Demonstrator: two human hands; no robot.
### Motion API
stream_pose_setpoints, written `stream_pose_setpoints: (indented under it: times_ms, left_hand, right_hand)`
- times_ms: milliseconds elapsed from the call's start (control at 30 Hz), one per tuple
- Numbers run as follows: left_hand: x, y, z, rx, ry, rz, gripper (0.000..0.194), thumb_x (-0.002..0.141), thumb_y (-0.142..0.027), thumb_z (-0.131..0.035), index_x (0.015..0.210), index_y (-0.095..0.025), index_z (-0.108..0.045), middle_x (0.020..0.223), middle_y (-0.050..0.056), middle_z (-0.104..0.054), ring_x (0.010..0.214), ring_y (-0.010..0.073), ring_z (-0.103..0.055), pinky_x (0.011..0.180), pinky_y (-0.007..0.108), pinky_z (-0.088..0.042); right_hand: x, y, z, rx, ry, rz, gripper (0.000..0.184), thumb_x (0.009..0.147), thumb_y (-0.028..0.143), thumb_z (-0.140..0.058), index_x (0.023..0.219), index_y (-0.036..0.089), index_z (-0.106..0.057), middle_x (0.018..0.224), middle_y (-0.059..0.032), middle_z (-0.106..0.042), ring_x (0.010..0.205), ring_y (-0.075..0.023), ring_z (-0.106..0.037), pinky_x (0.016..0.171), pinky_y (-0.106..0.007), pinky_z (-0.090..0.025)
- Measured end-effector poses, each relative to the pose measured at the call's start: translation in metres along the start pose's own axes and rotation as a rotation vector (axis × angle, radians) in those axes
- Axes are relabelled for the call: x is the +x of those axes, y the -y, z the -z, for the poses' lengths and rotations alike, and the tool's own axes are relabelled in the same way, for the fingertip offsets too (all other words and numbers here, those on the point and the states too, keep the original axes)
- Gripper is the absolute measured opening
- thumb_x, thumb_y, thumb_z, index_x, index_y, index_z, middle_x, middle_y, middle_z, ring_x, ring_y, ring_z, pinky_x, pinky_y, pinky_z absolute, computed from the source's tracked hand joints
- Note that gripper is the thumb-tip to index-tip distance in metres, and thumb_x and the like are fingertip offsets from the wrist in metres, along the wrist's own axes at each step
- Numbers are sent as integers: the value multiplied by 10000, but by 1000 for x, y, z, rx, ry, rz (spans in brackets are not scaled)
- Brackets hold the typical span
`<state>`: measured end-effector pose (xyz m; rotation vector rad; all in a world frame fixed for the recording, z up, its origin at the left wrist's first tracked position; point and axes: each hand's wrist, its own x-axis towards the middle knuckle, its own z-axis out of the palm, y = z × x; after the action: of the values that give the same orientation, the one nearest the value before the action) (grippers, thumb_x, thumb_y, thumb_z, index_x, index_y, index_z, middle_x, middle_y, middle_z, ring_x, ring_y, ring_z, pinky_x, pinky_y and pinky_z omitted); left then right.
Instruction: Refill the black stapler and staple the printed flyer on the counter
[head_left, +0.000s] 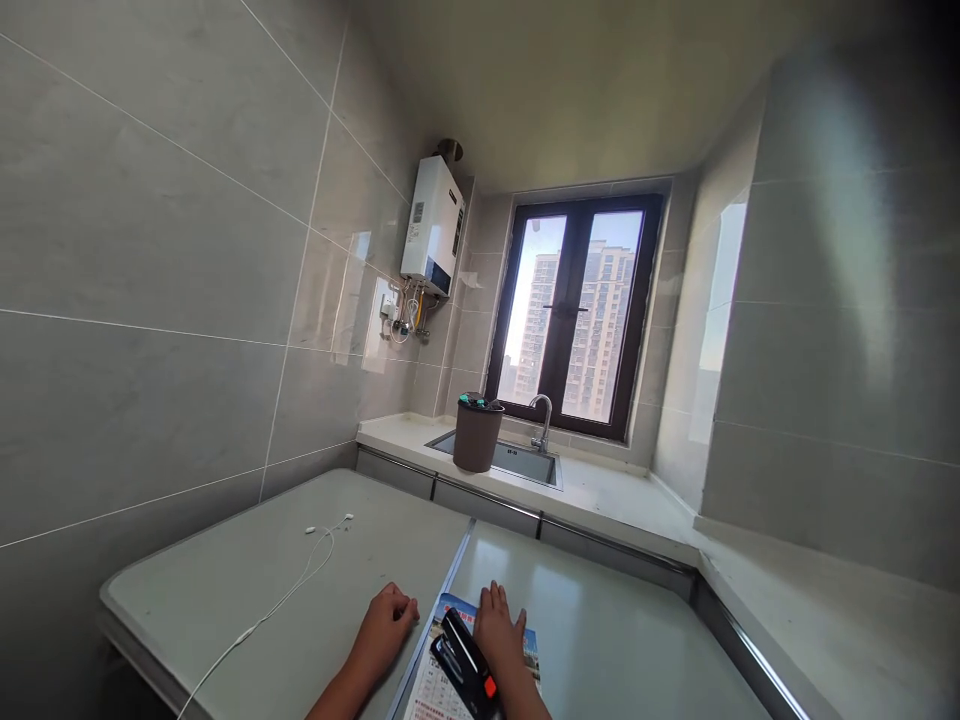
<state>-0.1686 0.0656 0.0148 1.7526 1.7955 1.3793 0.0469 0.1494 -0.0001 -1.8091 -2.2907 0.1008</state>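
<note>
My left hand (384, 630) rests on the table left of the seam, fingers curled in and nothing visible in them. My right hand (498, 628) lies flat over the upper right part of a printed calendar sheet (435, 690), fingers stretched out and the thumb a little apart. A black stapler (463, 662) with a red piece near its lower end lies slantwise on the sheet, just left of my right hand and wrist. The hand covers part of the sheet's blue picture. The sheet's lower edge runs out of view.
A white earphone cable (281, 598) trails over the left of the pale table (390, 530). Behind, a dark bin (478, 438) stands at the sink (525, 462) with its faucet (543, 420). A counter (810, 620) runs along the right. A water heater (435, 228) hangs beside the window.
</note>
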Motion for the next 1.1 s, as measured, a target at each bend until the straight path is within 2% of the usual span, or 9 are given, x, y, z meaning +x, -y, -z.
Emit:
stream_pose_setpoints:
  times_ms: [233, 400, 567, 700, 767, 833, 933, 1033, 1100]
  left_hand:
    - [1, 1, 0, 21, 23, 3, 494, 900, -492, -436, 683, -195, -765, 814, 82, -616, 821, 256, -633, 801, 343, -455]
    - [2, 1, -1, 28, 11, 3, 498, 888, -491, -436, 686, -186, -774, 812, 85, -617, 810, 258, -634, 789, 349, -453]
    - [2, 2, -1, 14, 23, -5, 506, 884, -499, -438, 688, -181, -779, 814, 80, -618, 788, 248, -631, 763, 339, -454]
    - [2, 1, 0, -3, 8, -11, 499, 885, -509, -453, 690, -186, -778, 810, 72, -623, 778, 243, -628, 754, 333, -455]
    - [2, -1, 2, -3, 2, -17, 499, 881, -519, -460, 683, -188, -777, 794, 70, -620, 772, 247, -627, 758, 337, -456]
    - [2, -3, 3, 3, 5, -19, 492, 874, -519, -467, 680, -189, -776, 782, 67, -613, 754, 246, -622, 756, 341, -456]
    - [2, -4, 4, 7, 16, -18, 482, 876, -519, -471, 701, -190, -777, 772, 60, -601, 746, 240, -614, 748, 334, -450]
    - [1, -4, 5, 12, 24, -23, 473, 883, -508, -470, 716, -189, -776, 762, 55, -592, 741, 240, -616, 733, 331, -444]
    - [1, -4, 6, 13, 25, -27, 468, 883, -506, -471, 723, -191, -777, 763, 55, -596, 749, 244, -622, 741, 333, -448]
  right_hand:
    - [-6, 4, 8, 13, -5, 23, 697, 888, 72, -274, 1570, 192, -351, 1680, -99, -221, 1555, -246, -231, 1179, -692, -221]
    - [-18, -21, 16, 29, -91, -81, 648, 945, 199, -312, 1585, 98, -308, 1688, -140, -183, 1568, -277, -176, 1212, -595, -248]
    - [-31, -58, 22, 48, -48, -87, 622, 969, 288, -319, 1549, 73, -381, 1654, -165, -294, 1552, -292, -231, 1236, -533, -218]
    - [-36, -81, 46, 196, -203, -92, 505, 974, 297, -345, 1425, 174, -534, 1538, -133, -506, 1449, -287, -443, 1155, -389, -367]
    - [-42, -101, 62, 203, -257, -82, 417, 977, 262, -325, 1262, 226, -628, 1387, -94, -639, 1305, -255, -585, 1031, -294, -439]
    - [-52, -130, 75, 189, -255, -108, 333, 960, 248, -352, 1013, 222, -680, 1113, -90, -739, 1050, -248, -697, 847, -280, -476]
    - [-74, -182, 85, 158, -221, -208, 259, 913, 233, -425, 766, 210, -636, 844, -103, -736, 783, -249, -697, 639, -286, -401]
    - [-96, -220, 86, 134, -209, -292, 241, 889, 210, -452, 690, 213, -587, 767, -102, -711, 699, -226, -664, 585, -272, -333]
    - [-105, -232, 83, 131, -218, -299, 254, 909, 217, -431, 690, 221, -562, 745, -80, -696, 674, -205, -638, 576, -263, -316]
